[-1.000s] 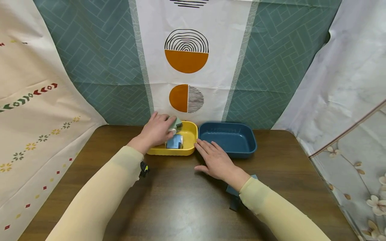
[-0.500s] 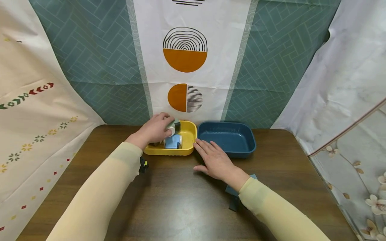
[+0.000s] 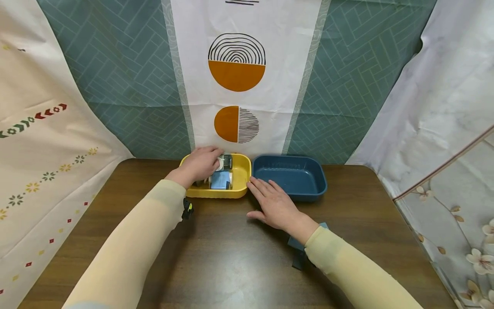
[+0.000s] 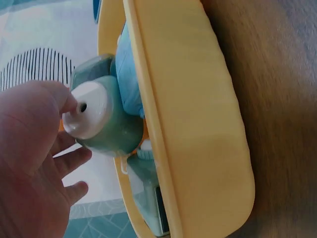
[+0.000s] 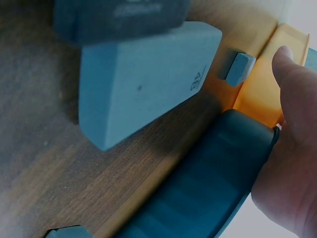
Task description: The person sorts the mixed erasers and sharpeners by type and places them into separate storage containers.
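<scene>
In the yellow tray (image 3: pixel 218 194) my left hand (image 3: pixel 200 164) pinches a green bottle (image 4: pixel 119 124) by its white, holed end (image 4: pixel 89 111). In the left wrist view the thumb lies on that end, while the other fingers spread loosely beside it. A dark glassy thing (image 3: pixel 227 161) sits behind the bottle. A light-blue packet (image 3: pixel 221 180) and a second green bottle (image 4: pixel 143 193) with a white cap are also in the tray. My right hand (image 3: pixel 272 204) lies palm down with straight fingers, its fingertips at the yellow tray's corner.
A dark blue tray (image 3: pixel 295 178) stands against the yellow one. An eraser (image 5: pixel 158 79) marked 4B appears large in the right wrist view. Beyond it a smaller pale block (image 5: pixel 240 69) lies near the yellow tray. Patterned cloth (image 3: pixel 347 77) hangs behind the wooden table (image 3: pixel 216 249).
My left hand has lowered slightly, bringing the green bottle down into the yellow tray. More of the dark glassy thing shows now. My right hand stays in place.
</scene>
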`<state>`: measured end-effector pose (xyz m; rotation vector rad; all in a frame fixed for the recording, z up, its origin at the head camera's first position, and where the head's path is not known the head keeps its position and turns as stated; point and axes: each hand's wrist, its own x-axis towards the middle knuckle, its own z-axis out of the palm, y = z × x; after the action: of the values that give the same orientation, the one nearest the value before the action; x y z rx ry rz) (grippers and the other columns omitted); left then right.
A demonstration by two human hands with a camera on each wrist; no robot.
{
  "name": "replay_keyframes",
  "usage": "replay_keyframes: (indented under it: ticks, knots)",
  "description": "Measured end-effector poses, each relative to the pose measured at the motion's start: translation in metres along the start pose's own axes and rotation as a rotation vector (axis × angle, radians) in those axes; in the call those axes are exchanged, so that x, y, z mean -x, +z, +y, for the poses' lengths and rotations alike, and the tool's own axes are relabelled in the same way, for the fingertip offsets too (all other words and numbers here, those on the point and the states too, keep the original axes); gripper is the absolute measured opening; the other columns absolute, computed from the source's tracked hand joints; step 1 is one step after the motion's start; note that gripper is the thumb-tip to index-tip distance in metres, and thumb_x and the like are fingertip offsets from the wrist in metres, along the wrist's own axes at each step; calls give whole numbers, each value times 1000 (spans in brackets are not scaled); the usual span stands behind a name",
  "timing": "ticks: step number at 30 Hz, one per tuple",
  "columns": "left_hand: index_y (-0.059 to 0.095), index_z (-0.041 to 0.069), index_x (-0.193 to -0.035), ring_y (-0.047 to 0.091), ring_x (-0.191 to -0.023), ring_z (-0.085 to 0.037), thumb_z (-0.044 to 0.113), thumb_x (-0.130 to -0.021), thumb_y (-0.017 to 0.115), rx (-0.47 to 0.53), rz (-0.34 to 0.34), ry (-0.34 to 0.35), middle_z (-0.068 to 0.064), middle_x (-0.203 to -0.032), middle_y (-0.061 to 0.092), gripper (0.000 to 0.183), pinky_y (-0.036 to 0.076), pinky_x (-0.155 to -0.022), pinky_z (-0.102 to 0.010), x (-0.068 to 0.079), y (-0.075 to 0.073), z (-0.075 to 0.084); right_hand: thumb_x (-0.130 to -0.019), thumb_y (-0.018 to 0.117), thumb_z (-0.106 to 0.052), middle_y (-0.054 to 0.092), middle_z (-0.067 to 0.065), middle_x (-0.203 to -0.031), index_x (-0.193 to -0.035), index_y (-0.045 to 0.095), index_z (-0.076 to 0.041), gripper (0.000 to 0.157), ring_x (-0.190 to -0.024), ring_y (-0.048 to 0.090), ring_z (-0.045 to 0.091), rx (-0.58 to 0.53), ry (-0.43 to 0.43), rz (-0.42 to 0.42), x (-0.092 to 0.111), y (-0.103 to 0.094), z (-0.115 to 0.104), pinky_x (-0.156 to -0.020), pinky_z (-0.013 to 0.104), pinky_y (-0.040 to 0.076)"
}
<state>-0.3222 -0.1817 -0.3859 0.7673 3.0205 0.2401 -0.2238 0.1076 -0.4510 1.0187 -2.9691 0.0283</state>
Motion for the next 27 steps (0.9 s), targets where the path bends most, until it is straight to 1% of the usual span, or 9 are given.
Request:
replay_keyframes:
  ticks: [3,5,10,14,21,24,27]
  knots:
    - [52,4,-164,47,-153,-41,17,-116,47,-31,8,-22,-20,-165,52,49,26,-130,-60,-1,1,2,-106,60,-69,16,5,-185,-178,22,-14,97,-168,23,25,6,0,0,0,0,0,-136,49,14]
    - [52,4,-164,45,-154,-40,15,-116,47,-38,-5,-28,-19,-165,52,49,26,-130,-60,-2,1,3,-106,59,-68,16,5,-185,-178,22,-15,97,-168,23,25,8,3,-3,-1,0,0,-136,49,13]
    - [53,5,-163,45,-155,-39,7,-114,45,-7,-41,-57,-19,-164,54,50,26,-130,-62,-7,1,2,-106,59,-69,16,5,-185,-178,22,-15,97,-168,23,25,8,6,-7,0,-1,-1,-136,48,13]
    - [54,5,-163,45,-154,-40,6,-114,42,12,-39,-90,-20,-163,54,50,26,-130,-64,-11,3,2,-106,59,-69,16,4,-185,-178,22,-16,97,-168,22,24,9,9,-11,0,-1,-1,-136,48,13]
    - [51,5,-164,45,-154,-43,12,-118,43,-18,17,-145,-20,-165,51,47,23,-130,-67,-10,10,2,-105,60,-69,16,5,-185,-178,22,-15,98,-168,23,25,1,-3,2,-1,-1,-2,-136,49,14]
    - [49,6,-165,44,-154,-43,17,-119,46,-16,57,-149,-19,-166,51,48,23,-130,-68,-9,10,2,-106,60,-69,17,6,-184,-178,23,-14,98,-168,24,26,9,-9,14,0,-2,-1,-136,50,15]
    - [55,8,-162,47,-153,-42,22,-118,51,-28,86,-142,-18,-162,55,46,22,-129,-69,-8,11,1,-106,60,-69,18,7,-184,-177,24,-13,98,-167,25,26,13,-10,19,0,-1,0,-136,50,16]
